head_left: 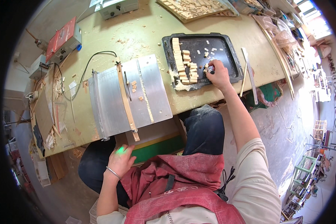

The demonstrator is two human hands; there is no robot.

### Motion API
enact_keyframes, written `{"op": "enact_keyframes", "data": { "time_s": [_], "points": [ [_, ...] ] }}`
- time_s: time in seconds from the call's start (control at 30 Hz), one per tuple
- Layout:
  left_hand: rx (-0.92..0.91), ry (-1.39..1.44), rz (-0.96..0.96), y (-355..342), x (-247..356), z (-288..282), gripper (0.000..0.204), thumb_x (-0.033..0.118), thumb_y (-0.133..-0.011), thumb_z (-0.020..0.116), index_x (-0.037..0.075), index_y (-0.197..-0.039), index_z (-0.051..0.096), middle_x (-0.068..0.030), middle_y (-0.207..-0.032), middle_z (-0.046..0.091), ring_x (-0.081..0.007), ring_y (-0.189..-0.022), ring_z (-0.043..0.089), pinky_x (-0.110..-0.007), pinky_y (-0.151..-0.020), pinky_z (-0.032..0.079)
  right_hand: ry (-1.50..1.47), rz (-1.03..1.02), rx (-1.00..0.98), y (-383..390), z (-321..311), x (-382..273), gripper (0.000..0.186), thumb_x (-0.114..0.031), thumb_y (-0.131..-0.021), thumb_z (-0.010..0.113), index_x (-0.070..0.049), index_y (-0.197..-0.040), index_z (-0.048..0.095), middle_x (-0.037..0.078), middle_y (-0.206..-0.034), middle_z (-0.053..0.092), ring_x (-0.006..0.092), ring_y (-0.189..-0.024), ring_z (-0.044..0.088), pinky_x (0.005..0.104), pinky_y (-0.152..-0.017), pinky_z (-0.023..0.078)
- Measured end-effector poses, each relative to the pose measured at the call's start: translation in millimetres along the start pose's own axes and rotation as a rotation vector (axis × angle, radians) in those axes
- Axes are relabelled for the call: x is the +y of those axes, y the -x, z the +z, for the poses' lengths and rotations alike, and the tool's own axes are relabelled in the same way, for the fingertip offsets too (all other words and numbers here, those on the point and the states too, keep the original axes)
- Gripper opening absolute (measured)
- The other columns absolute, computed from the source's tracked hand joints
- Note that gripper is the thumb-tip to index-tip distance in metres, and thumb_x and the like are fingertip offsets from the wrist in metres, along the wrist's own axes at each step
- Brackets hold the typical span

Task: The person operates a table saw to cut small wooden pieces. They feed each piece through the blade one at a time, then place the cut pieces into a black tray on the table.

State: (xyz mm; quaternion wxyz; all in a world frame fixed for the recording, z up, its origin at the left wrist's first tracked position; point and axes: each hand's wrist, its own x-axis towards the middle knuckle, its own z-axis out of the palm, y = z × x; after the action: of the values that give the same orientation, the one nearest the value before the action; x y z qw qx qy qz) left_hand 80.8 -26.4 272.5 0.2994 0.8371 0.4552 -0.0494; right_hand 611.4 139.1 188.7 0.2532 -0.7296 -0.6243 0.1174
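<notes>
Evidently, in the head view, the right hand [220, 75] is down inside the black tray [230, 66], its fingers [215, 63] bent close together over a few small loose pieces [206, 68]; whether they pinch one is too small to tell, though the narrow curl would suit things so little. Left of these fingers, pale wooden blocks [178, 61] stand in packed rows along the tray's side, probably so that they sit tidy and countable, while just beyond the fingertips lie scattered white chips [214, 49]. The raised rim likely stops everything from sliding away. To the right of the fingers, a steel ruler [250, 74] and a thin stick [243, 80] lie on the table [145, 41], perhaps within easy reach. The left hand [119, 161] rests by the lap, its fingers loosely curled with nothing seen in them, apparently idle. Ahead of those fingers is a metal plate [155, 89], crossed by a wooden strip [125, 95] that looks like a guide, with a few small cubes [134, 86] beside its slot.
</notes>
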Motion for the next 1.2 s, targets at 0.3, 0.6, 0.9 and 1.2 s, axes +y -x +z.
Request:
{"op": "enact_keyframes", "data": {
  "time_s": [0.3, 0.6, 0.9, 1.2],
  "points": [
    [-0.001, 0.011, -0.013, -0.3, 0.7, 1.8, 0.049, 0.016, -0.089, 0.081, 0.004, -0.134, 0.064, -0.0181, -0.114, 0.067, -0.0398, -0.105, 0.069, -0.048, -0.091, 0.058, 0.075, 0.064, 0.004, -8.3, 10.0, -6.6, 0.040, -0.025, -0.080, 0.078, -0.008, -0.115, 0.068, 0.013, -0.112, 0.072, 0.0351, -0.108, 0.070, 0.0485, -0.095, 0.054],
    [-0.006, 0.000, -0.012, 3.2, -1.9, 4.5, 0.049, 0.017, -0.090, 0.079, 0.005, -0.135, 0.063, -0.0180, -0.116, 0.067, -0.0397, -0.106, 0.069, -0.049, -0.091, 0.057, -0.049, 0.076, 0.027, -1.5, 12.8, -11.4, 0.035, -0.020, -0.077, 0.079, -0.006, -0.108, 0.068, 0.014, -0.109, 0.070, 0.0361, -0.101, 0.069, 0.0470, -0.090, 0.054],
    [-0.001, -0.012, -0.012, 7.0, -0.3, 3.7, 0.049, 0.019, -0.090, 0.079, 0.006, -0.135, 0.063, -0.0169, -0.115, 0.068, -0.0384, -0.108, 0.069, -0.048, -0.091, 0.057, -0.017, 0.004, 0.001, 4.1, -0.4, -11.0, 0.035, -0.019, -0.077, 0.078, -0.008, -0.109, 0.068, 0.014, -0.111, 0.069, 0.0382, -0.099, 0.069, 0.0490, -0.088, 0.054],
    [-0.017, -0.022, -0.020, 6.9, -4.1, 10.8, 0.050, 0.020, -0.090, 0.080, 0.006, -0.136, 0.063, -0.0170, -0.116, 0.067, -0.0383, -0.106, 0.069, -0.048, -0.091, 0.057, -0.072, 0.004, 0.055, -5.6, 8.1, -2.3, 0.027, -0.010, -0.090, 0.066, -0.012, -0.115, 0.077, 0.016, -0.104, 0.069, 0.0388, -0.094, 0.071, 0.0511, -0.085, 0.057]
  ]
}}
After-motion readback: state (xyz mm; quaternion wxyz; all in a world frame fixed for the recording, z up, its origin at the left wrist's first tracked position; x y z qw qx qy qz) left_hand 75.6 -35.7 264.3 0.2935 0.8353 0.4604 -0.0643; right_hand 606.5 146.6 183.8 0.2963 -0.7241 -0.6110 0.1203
